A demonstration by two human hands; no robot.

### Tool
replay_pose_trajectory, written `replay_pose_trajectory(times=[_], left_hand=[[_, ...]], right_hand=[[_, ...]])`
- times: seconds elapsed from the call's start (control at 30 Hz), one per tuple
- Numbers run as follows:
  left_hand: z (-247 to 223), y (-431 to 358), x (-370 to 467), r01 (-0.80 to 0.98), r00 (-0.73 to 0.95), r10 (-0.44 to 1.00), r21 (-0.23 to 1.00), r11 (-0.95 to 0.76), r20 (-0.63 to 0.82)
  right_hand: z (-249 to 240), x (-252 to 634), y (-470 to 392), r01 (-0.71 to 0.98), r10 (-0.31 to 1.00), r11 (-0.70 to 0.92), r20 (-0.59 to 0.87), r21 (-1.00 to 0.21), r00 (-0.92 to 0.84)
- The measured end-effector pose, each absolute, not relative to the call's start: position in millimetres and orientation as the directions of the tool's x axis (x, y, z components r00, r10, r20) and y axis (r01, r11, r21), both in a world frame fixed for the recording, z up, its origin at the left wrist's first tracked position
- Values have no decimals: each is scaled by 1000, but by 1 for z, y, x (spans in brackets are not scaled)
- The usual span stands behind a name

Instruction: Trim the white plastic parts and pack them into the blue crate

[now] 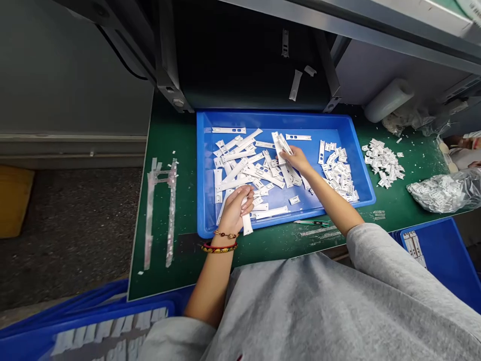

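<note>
My left hand (237, 206) is closed around a long white plastic part (247, 224), whose end sticks out below the fingers at the tray's near rim. Over the middle of the blue tray (201, 175), my right hand (295, 158) pinches white plastic strips (278, 145), which point up and away; how many is hard to tell. Beneath both hands lies a loose heap of long white plastic strips (235, 169), some with slots. Small white clips (340, 173) are piled at the tray's right end.
Right of the tray are a pile of small white pieces (384, 161) and a clear bag (443, 193) of more. A green cutter (313, 222) lies at the near rim. Behind stands a dark conveyor belt (240, 60) carrying white parts. Another person's hand (474, 164) shows far right.
</note>
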State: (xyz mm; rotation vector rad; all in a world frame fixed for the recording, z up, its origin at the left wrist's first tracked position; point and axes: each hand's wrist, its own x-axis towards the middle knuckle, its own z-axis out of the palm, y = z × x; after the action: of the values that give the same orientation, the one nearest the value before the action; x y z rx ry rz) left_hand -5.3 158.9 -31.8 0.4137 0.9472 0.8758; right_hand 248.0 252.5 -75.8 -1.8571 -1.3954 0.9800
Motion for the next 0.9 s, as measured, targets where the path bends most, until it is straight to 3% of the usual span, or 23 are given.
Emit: replay_pose_trajectory(times=[0.1,0.2,0.33,0.43,0.5,0.63,0.73,0.9], left_hand=[[-31,162,-2,-430,261,815,693,578,-518],[-31,164,0,-433,252,817,694,575,-519],[-34,164,-1,-460,237,816,679,572,-527],[-35,161,-3,-471,233,818,675,568,-526],[-35,160,-5,-478,230,819,672,565,-525],[-35,159,-5,-490,226,819,665,564,-528],[-36,159,-4,-492,224,816,661,566,-533],[-35,159,-5,-479,235,813,664,574,-532]], right_hand=[[-67,252,242,692,956,-277,-115,-667,271],[-58,240,238,809,971,-222,-52,-544,232],[-55,204,246,912,990,-98,-136,-398,47],[-57,188,257,950,980,-107,-190,-292,52],[-58,188,261,930,975,-151,-203,-335,86],[-60,201,259,738,943,-281,-319,-614,93],[-61,208,250,552,945,-293,-324,-781,44],[-60,215,239,525,968,-158,-237,-836,-86]])
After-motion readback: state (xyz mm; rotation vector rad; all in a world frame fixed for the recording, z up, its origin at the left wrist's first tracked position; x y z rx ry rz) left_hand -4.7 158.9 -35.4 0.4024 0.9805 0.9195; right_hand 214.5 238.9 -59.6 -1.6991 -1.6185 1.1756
